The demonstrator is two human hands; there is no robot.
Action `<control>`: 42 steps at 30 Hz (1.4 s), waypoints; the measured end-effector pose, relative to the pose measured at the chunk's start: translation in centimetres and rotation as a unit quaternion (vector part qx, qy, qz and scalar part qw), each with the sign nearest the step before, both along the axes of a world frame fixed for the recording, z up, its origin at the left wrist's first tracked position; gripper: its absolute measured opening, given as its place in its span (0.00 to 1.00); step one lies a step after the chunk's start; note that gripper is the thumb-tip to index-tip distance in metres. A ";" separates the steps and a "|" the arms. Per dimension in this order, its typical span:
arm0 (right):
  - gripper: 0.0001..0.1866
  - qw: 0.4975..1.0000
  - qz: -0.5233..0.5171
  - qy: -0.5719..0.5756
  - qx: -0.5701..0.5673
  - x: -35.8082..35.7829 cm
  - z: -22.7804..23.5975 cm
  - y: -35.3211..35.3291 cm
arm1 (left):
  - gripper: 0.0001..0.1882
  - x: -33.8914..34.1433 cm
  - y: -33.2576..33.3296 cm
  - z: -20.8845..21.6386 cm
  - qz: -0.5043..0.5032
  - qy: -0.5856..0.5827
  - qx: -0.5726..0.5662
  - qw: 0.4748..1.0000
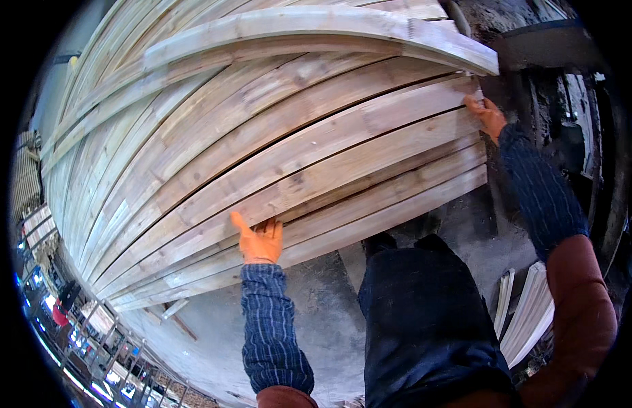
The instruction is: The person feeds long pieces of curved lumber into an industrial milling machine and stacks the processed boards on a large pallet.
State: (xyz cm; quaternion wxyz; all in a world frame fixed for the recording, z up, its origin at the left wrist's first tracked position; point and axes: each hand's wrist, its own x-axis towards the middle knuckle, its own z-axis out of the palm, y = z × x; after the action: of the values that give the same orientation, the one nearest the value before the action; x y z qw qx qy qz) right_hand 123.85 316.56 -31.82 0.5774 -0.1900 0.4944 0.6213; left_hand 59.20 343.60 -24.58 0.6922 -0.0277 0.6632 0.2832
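A long pale wooden plank [370, 155] lies along the near side of the upper layer of a stack. My left hand [261, 242], in an orange glove, grips its near edge, thumb on top and fingers curled below. At the plank's right end, my right hand [490, 117], also gloved in orange, closes round the end corner; part of its fingers is hidden. Just beyond lies another plank [350, 131], separated by a dark narrow gap. Beneath the held plank, a lower board [397, 204] juts out toward me.
More planks [187, 153] fan out to the left and far side. One long plank [295, 24] lies crosswise on top. Loose wood strips [527, 316] lie at lower right on the grey floor [309, 319]. Dark machinery [568, 122] stands at right. Another person [61, 309] is far left.
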 end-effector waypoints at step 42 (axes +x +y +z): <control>0.65 0.157 0.855 -0.421 0.259 -23.9 51.1 -3.0 | 0.52 -15.5 -7.6 35.7 -0.832 0.308 0.345 0.306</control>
State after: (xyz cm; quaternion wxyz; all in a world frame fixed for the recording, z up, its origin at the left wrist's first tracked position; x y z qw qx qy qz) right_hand 99.93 313.51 19.31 -0.1831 -0.5649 -0.4890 0.6389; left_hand 43.74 336.05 11.15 0.2527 0.8697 0.3411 -0.2519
